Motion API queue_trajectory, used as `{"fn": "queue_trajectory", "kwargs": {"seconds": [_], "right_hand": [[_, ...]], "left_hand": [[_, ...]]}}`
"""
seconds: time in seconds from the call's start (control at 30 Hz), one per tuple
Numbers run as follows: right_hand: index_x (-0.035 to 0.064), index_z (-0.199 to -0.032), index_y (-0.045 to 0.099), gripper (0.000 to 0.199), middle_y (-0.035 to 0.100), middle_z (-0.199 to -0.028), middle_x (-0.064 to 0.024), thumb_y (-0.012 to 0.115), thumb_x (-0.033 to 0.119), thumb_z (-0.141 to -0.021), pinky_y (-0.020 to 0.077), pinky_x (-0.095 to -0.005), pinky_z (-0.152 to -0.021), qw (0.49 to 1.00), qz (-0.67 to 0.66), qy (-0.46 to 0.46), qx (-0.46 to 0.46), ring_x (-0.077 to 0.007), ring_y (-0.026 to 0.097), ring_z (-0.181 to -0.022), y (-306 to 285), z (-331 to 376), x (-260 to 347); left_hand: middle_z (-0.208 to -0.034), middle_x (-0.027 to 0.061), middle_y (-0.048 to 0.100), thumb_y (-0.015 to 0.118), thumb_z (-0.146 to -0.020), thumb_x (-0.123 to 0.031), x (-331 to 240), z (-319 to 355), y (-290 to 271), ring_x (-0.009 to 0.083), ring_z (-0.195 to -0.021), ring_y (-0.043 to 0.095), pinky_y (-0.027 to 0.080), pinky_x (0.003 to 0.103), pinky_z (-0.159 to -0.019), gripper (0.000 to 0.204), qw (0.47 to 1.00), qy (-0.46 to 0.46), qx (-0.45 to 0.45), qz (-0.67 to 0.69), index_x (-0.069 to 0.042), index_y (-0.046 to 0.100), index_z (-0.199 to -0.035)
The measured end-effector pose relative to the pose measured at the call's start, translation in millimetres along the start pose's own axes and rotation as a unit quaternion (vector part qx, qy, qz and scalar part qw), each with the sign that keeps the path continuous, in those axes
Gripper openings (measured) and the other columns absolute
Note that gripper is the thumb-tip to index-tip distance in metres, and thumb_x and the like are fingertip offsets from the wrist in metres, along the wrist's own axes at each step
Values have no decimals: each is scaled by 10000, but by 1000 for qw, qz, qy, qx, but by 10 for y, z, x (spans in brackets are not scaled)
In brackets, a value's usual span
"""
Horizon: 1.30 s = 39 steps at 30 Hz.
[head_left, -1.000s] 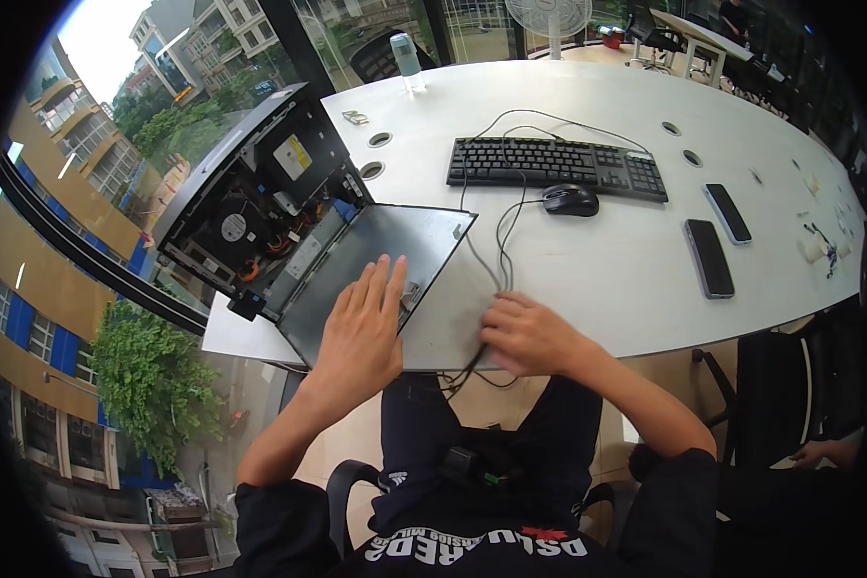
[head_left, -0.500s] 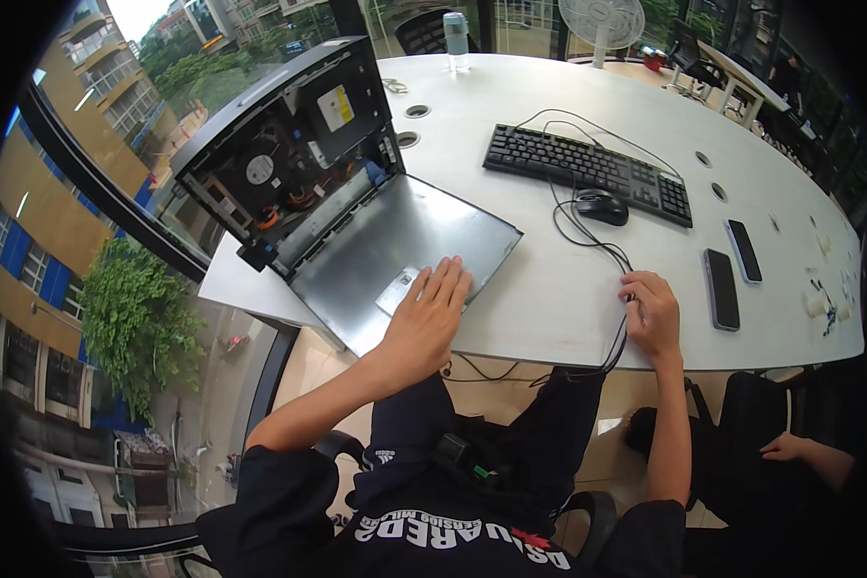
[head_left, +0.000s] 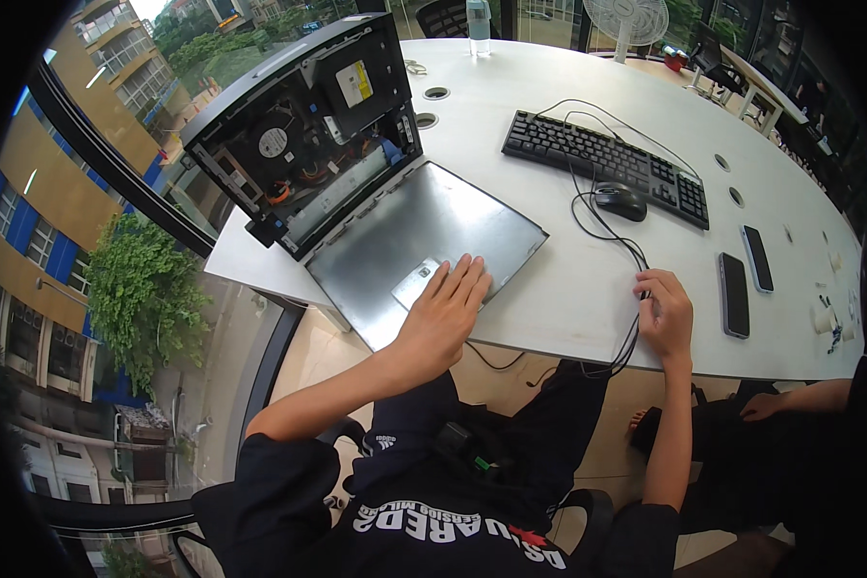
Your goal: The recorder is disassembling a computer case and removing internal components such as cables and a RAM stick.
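Observation:
My left hand (head_left: 446,306) lies flat, fingers apart, on the near edge of a grey metal side panel (head_left: 424,246) resting on the white table (head_left: 568,289). Behind the panel lies an open desktop computer case (head_left: 308,135) with its fan, cables and drive exposed. My right hand (head_left: 665,313) sits at the table's front edge with its fingers closed around black cables (head_left: 626,252) that run up to a black mouse (head_left: 619,201) and a black keyboard (head_left: 607,166).
Two dark phones (head_left: 732,294) (head_left: 758,258) lie right of my right hand. A clear bottle (head_left: 479,17) and a white fan (head_left: 626,21) stand at the far edge. Another person's arm (head_left: 800,400) shows at lower right. A window is on the left.
My right hand has moved from beside the left hand out to the right along the table edge and taken hold of the cables. My left hand stays on the panel.

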State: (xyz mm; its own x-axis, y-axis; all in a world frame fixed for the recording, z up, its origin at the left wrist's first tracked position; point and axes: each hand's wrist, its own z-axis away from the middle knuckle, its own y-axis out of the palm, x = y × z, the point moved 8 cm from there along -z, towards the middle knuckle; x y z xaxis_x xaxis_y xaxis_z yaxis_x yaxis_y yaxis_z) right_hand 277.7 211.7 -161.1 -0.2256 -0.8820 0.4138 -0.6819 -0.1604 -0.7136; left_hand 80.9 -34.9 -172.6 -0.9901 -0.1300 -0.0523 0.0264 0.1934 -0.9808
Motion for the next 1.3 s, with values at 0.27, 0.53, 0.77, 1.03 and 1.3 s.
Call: {"fn": "queue_trajectory", "kwargs": {"seconds": [0.27,0.53,0.77,1.03,1.3], "right_hand": [[17,-865,651,164,718,-1041,-114,564,-45,-739,522,-373,-843,1000,6,-7,-1,-311,663,-960,-28,20,15],[26,-874,656,183,721,-1061,-108,570,-47,-731,507,-375,-879,999,29,-14,-2,-315,650,-975,-2,25,14],[25,-952,672,283,726,-1130,-129,548,-68,-715,497,-415,-990,994,48,-86,-47,-340,653,-1144,-111,3,176],[1,-1171,676,370,709,-1238,-148,492,-66,-858,484,-390,-1050,992,27,-23,-124,-307,653,-1202,-268,142,-127],[13,-1233,693,342,732,-1219,-115,497,-9,-954,523,-358,-982,981,38,93,-168,-236,688,-1149,-301,223,-535]], "left_hand": [[-1507,199,478,590,-857,7,34,-62,-84,372,-1475,384,269,496,-1245,621,998,0,-24,51,-17,452,-1462],[-1398,192,575,658,-948,-160,103,-128,-117,378,-1380,489,346,486,-1188,503,998,-19,-39,50,-61,512,-1420],[-1436,240,577,504,-1058,-386,703,30,-592,356,-1376,517,341,458,-1196,595,781,-140,-113,598,45,482,-1468],[-1636,288,293,255,-1047,-353,1146,473,-956,396,-1542,265,160,477,-1296,695,371,-56,-221,900,89,240,-1584],[-1329,223,670,327,-1044,-280,1561,814,-881,328,-1165,674,505,438,-1006,585,614,-205,-251,720,69,463,-1492]]}}
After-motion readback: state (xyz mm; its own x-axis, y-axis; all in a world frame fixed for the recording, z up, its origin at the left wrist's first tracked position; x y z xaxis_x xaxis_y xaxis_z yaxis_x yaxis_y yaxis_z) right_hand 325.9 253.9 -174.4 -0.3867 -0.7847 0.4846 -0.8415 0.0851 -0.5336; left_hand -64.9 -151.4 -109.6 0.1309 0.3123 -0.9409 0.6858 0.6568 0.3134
